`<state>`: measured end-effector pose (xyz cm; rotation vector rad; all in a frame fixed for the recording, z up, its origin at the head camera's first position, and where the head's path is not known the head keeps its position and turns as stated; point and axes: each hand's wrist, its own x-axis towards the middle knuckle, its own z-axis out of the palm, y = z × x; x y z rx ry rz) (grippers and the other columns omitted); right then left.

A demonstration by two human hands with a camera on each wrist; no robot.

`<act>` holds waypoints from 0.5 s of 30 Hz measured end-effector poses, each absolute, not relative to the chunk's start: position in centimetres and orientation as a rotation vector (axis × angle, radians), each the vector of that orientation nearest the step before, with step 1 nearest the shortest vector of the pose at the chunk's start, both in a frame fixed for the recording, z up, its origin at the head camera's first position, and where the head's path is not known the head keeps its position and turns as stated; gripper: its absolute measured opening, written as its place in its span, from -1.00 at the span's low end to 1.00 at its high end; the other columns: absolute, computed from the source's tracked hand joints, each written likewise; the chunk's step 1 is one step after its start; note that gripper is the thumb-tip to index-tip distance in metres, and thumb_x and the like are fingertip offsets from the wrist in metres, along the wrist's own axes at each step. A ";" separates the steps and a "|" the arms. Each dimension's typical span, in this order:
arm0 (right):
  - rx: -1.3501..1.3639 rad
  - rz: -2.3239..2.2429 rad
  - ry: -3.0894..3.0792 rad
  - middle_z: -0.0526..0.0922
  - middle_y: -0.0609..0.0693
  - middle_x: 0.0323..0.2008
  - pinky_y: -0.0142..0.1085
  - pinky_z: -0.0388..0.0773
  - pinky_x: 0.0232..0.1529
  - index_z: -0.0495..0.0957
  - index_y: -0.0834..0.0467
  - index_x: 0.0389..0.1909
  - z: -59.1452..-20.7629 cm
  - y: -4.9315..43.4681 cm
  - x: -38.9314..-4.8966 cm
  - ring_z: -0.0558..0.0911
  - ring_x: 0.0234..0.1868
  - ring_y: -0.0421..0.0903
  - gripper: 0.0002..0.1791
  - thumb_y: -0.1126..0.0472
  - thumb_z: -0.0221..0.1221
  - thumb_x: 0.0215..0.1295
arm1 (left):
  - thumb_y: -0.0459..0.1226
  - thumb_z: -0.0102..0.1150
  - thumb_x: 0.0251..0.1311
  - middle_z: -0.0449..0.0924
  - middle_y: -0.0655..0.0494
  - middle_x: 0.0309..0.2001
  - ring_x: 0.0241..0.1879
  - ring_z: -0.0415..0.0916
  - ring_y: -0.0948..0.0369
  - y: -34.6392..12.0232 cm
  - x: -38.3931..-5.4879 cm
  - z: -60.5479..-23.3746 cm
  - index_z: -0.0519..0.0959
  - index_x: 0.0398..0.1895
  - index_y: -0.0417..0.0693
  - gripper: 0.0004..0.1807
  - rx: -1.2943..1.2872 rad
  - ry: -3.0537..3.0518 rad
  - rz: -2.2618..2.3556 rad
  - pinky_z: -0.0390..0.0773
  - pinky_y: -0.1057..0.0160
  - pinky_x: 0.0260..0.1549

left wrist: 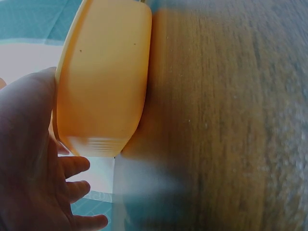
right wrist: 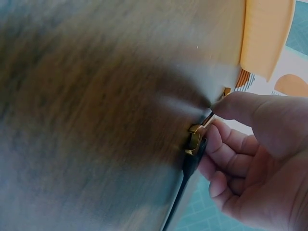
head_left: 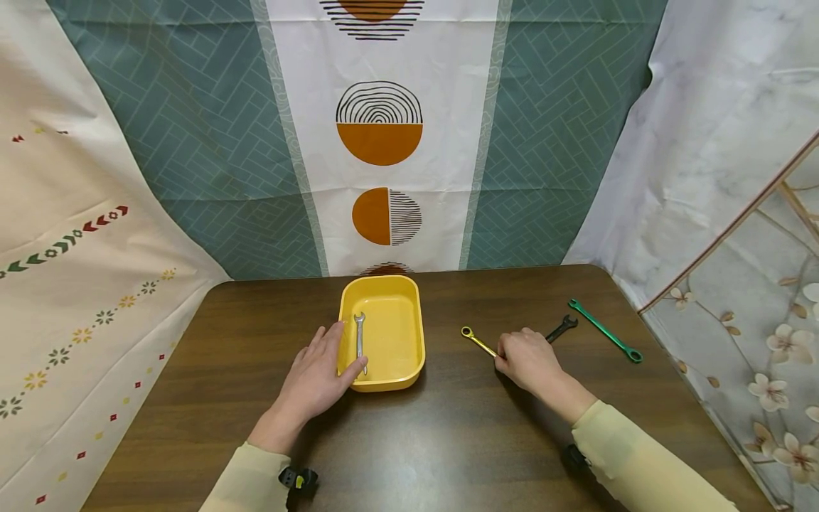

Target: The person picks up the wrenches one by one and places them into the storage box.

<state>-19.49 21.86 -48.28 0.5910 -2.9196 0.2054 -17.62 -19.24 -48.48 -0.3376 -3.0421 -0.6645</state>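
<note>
Four wrenches are in view: one silver, one gold, one black, one green. There is one yellow tub [head_left: 409, 334] on the brown table [head_left: 448, 441], at about 12 o'clock from the person.

The silver wrench [head_left: 360, 341] lies inside the tub along its left side, pointing toward 12 o'clock. The left hand [head_left: 316, 377] rests at the tub's near left corner, at about 8 o'clock from its middle, with its fingers straight and loosely spread, the fingertips on the rim beside the silver wrench. In the left wrist view the palm lies against the tub's outer wall [left wrist: 103, 77].

The right hand [head_left: 527, 359] sits at 3 o'clock from the tub, well apart from it. Its thumb and curled fingers pinch the near end of the gold wrench [head_left: 478, 341], whose ring end points toward 10 o'clock. The black wrench [head_left: 561, 328] lies just beyond the hand, at 1 o'clock, partly hidden by it. The green wrench [head_left: 604, 331] lies further right, near the black one but apart from it.
</note>
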 end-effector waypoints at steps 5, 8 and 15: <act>0.596 0.209 -2.916 0.67 -0.10 -0.53 -0.05 0.59 -0.32 0.68 0.08 -0.47 -48.2 21.9 -19.4 0.53 -0.43 -0.02 -0.82 0.26 0.50 0.22 | 0.35 0.05 0.57 0.09 -0.22 0.75 0.73 -0.06 -0.26 -19.3 -17.7 -48.5 0.00 0.80 -0.25 0.11 -0.336 -3.045 -0.666 0.13 -0.50 0.53; 0.599 0.214 -2.906 0.67 -0.11 -0.53 -0.06 0.58 -0.32 0.69 0.08 -0.47 -48.2 21.9 -19.4 0.54 -0.43 -0.02 -0.82 0.26 0.51 0.21 | 0.35 0.04 0.57 0.08 -0.22 0.75 0.73 -0.06 -0.26 -19.3 -17.6 -48.5 0.00 0.80 -0.25 0.11 -0.333 -3.049 -0.665 0.12 -0.51 0.53; 0.598 0.242 -2.900 0.67 -0.12 -0.53 -0.04 0.59 -0.29 0.71 0.10 -0.45 -48.2 21.8 -19.3 0.55 -0.42 -0.01 -0.84 0.27 0.51 0.24 | 0.34 0.03 0.58 0.09 -0.23 0.74 0.72 -0.05 -0.28 -19.2 -17.6 -48.4 0.00 0.79 -0.25 0.10 -0.335 -3.049 -0.665 0.12 -0.51 0.52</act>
